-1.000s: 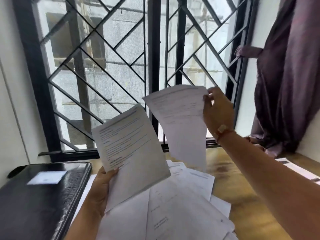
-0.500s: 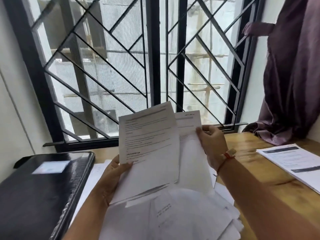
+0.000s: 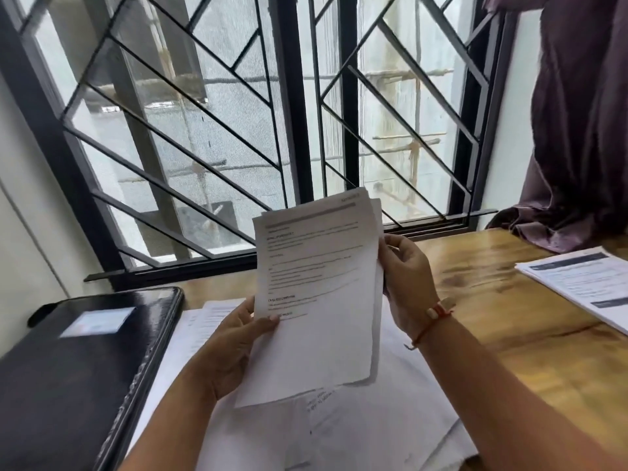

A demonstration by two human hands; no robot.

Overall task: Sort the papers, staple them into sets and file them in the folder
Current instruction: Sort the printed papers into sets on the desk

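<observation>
White sheets (image 3: 316, 294) stand upright at frame centre, gripped by both my hands: my left hand (image 3: 234, 348) pinches their left edge, my right hand (image 3: 407, 277) holds the right edge. More papers (image 3: 356, 430) lie beneath on the wooden tabletop (image 3: 509, 334). My black folder (image 3: 78, 362) rests lower left, a printed stack (image 3: 584, 283) far right.

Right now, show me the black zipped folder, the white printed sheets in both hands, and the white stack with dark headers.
black zipped folder (image 3: 74, 385): head view, middle of cover
white printed sheets (image 3: 316, 300): head view, middle of front sheet
white stack with dark headers (image 3: 584, 283): head view, top page
</observation>
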